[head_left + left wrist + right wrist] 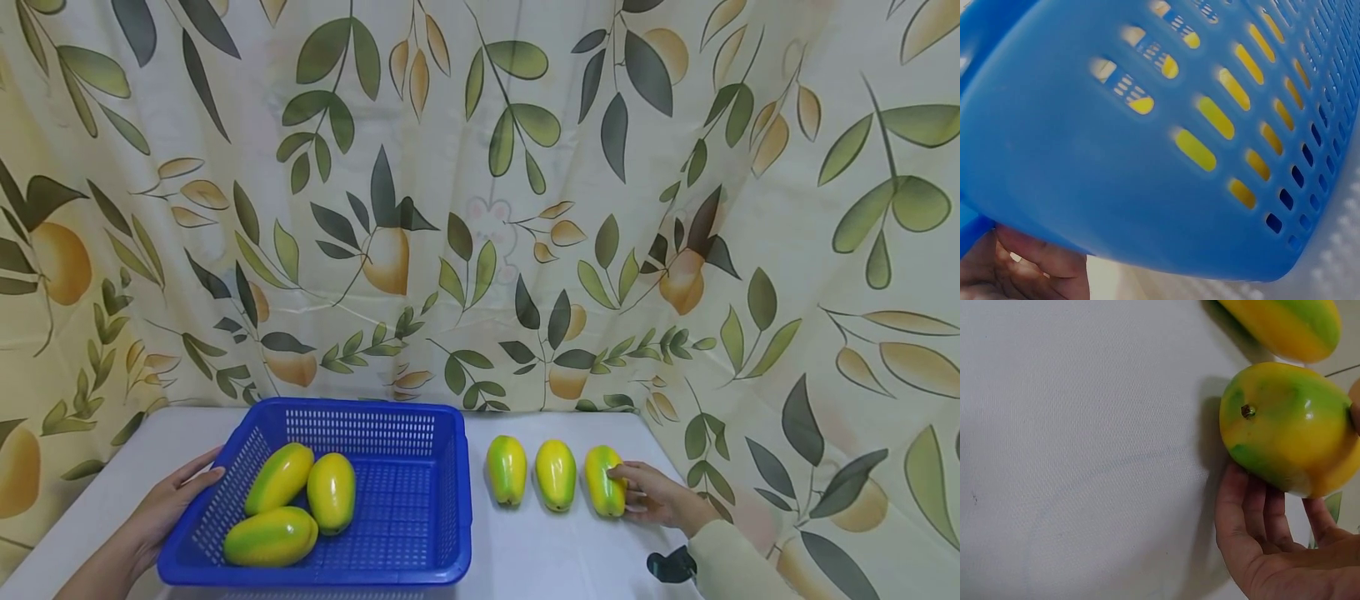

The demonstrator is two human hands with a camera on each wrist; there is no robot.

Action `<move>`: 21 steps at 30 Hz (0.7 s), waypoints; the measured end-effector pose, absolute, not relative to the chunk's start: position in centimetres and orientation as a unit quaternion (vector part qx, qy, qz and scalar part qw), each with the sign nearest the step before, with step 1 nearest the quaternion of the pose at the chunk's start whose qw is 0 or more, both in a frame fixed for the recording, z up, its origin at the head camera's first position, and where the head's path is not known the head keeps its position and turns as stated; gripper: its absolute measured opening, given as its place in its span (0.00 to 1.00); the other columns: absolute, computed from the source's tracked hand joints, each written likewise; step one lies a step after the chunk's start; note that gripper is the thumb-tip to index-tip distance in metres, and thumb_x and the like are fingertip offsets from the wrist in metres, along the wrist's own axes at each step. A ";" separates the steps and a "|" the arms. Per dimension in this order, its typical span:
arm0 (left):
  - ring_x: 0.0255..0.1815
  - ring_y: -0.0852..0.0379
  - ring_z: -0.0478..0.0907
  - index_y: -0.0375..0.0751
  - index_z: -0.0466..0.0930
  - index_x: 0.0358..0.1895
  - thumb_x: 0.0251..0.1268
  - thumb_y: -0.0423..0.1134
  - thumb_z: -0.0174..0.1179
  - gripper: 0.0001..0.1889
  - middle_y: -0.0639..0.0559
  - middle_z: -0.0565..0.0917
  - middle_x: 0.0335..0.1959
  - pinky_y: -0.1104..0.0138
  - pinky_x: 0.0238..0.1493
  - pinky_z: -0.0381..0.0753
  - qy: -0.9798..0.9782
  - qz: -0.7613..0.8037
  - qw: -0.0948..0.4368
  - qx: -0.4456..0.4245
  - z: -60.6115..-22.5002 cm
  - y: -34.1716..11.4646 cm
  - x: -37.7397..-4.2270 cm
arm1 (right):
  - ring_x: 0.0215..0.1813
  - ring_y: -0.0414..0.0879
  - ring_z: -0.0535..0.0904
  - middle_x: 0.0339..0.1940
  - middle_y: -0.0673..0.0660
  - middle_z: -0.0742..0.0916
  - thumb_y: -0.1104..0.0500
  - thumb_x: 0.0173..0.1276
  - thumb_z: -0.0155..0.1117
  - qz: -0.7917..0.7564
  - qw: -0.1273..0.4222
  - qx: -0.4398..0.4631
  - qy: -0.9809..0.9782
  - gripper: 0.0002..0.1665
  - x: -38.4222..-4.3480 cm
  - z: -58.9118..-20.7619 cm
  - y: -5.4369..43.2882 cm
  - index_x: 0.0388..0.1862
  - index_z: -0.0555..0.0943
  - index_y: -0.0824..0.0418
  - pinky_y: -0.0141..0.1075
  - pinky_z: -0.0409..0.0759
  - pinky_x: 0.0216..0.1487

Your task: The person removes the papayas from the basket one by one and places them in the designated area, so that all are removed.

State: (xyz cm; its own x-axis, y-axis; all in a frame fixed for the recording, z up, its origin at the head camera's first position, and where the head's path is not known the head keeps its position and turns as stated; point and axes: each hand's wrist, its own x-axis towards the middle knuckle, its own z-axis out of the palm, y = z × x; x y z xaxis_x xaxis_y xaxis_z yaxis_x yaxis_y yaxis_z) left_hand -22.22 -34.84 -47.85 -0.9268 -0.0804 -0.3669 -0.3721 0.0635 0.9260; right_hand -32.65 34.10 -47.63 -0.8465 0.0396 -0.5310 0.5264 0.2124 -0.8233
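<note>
My left hand (172, 504) grips the left rim of a blue plastic basket (397, 575), thumb over the edge; curled fingers (1041, 262) show beneath the rim in the left wrist view. Inside the basket lie three glossy yellow-green oblong fruits (332, 493), like papayas or mangoes. To its right three more stand in a row: a left one (507, 471), a middle one (556, 475) and a right one (602, 479). My right hand (656, 496) holds the rightmost fruit (1291, 431), with thumb on top and fingers along its side. That fruit's brown stem end faces the right wrist camera.
A white cloth-covered table (540, 550) carries everything. Behind it hangs a curtain (450, 350) printed with leaves and fruit, which also closes in the sides. A black strap piece (671, 565) sits at my right wrist by the pale sleeve (738, 562).
</note>
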 end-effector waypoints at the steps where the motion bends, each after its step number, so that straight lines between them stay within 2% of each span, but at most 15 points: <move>1: 0.42 0.57 0.82 0.46 0.41 0.80 0.71 0.57 0.55 0.45 0.58 0.83 0.44 0.59 0.45 0.83 0.721 0.666 0.110 -0.157 -47.9 -34.8 -22.2 | 0.60 0.65 0.66 0.63 0.74 0.60 0.51 0.65 0.65 -0.598 0.203 0.189 0.752 0.53 -32.6 -47.6 34.1 0.76 0.45 0.68 0.56 0.76 0.61; 11: 0.42 0.57 0.82 0.44 0.39 0.80 0.71 0.58 0.54 0.45 0.59 0.83 0.44 0.59 0.45 0.84 0.720 0.666 0.113 -0.157 -47.9 -34.9 -22.3 | 0.57 0.62 0.66 0.59 0.71 0.61 0.50 0.67 0.62 -0.598 0.206 0.192 0.751 0.49 -32.6 -47.6 34.0 0.75 0.47 0.67 0.56 0.76 0.61; 21: 0.42 0.58 0.82 0.48 0.41 0.80 0.71 0.58 0.55 0.44 0.61 0.83 0.43 0.60 0.45 0.84 0.716 0.671 0.111 -0.159 -48.0 -35.0 -22.3 | 0.62 0.68 0.66 0.64 0.77 0.62 0.48 0.66 0.64 -0.552 0.193 0.180 0.791 0.51 -32.7 -46.8 34.5 0.74 0.49 0.70 0.54 0.75 0.62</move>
State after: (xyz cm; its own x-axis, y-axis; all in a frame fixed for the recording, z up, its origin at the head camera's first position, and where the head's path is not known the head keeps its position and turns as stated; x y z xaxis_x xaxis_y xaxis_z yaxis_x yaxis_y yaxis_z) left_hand -22.29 -34.98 -47.99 -0.9249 -0.0776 -0.3723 -0.3765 0.0496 0.9251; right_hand -32.73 34.46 -46.77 -0.8608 0.0709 -0.5039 0.4974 0.3262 -0.8038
